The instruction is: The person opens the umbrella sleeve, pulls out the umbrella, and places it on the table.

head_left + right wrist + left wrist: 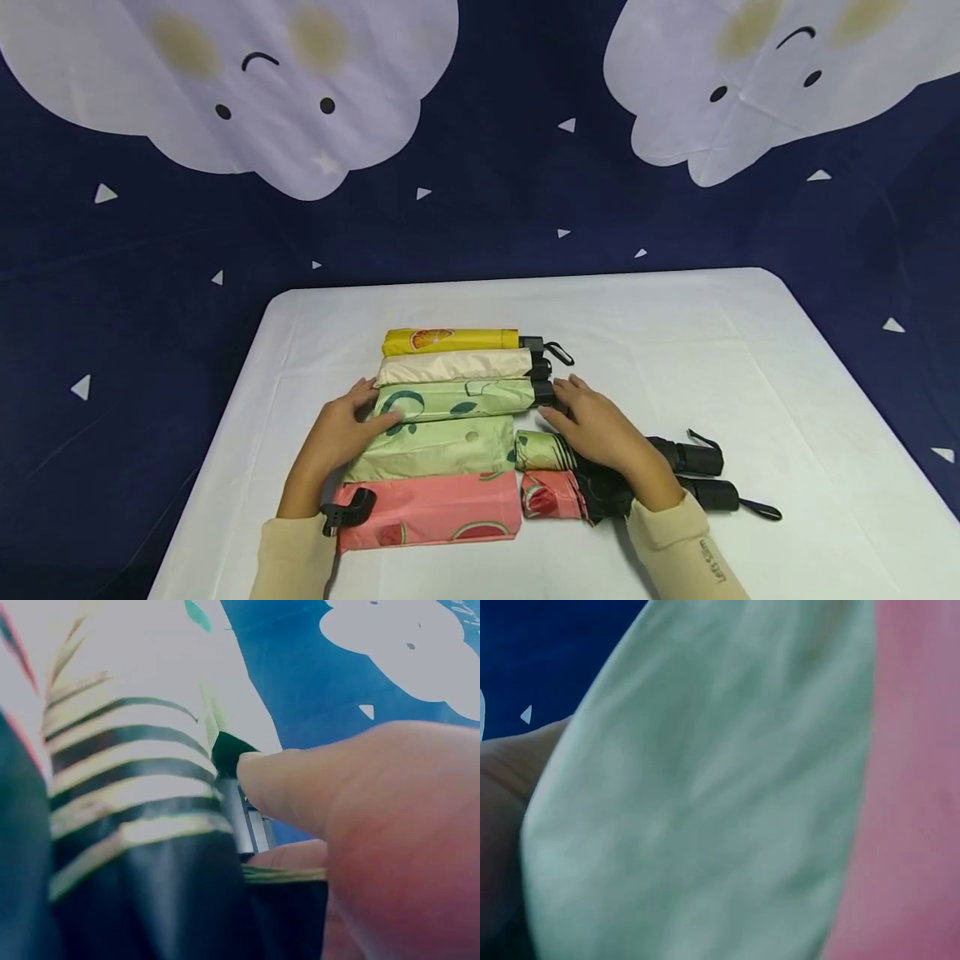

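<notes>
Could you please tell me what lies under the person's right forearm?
A green-and-black umbrella and a watermelon-print umbrella seem to pass beneath the right forearm, with black handles showing on its right side. The stretches directly under it are covered.

The right hand point(597, 427) hides part of the striped umbrella point(543, 451). Both sleeves point(294, 557) are cut off below. The left wrist view blurs the green cover point(697, 787).

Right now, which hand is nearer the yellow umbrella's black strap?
Right: the right hand is just below the strap in the head view; the left hand is farther away, below and to its left.
</notes>
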Demonstrator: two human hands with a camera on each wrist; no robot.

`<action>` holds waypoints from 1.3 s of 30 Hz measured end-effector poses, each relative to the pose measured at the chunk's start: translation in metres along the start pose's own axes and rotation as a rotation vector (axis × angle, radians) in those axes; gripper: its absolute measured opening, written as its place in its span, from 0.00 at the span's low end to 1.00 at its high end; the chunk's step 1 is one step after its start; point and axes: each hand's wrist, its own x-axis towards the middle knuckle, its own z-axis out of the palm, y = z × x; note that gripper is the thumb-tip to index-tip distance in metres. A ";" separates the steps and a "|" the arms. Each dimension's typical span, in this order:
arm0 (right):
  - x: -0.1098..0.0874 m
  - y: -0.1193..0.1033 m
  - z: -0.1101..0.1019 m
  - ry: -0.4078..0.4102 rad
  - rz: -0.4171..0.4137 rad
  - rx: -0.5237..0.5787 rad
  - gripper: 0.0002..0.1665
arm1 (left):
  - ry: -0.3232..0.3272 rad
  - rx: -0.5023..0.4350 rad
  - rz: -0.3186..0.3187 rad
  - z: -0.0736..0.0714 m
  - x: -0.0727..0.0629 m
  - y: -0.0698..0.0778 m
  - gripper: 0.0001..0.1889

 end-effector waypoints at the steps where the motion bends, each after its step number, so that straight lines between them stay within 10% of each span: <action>1: 0.000 0.001 0.000 0.002 -0.004 0.005 0.37 | 0.000 -0.001 0.002 0.001 0.000 0.001 0.43; 25: -0.002 0.006 0.004 0.032 -0.046 0.078 0.37 | 0.064 0.059 0.062 0.007 0.001 0.015 0.34; 39: -0.008 -0.004 -0.008 0.128 -0.013 0.266 0.34 | 0.091 -0.064 0.028 -0.010 -0.009 0.028 0.33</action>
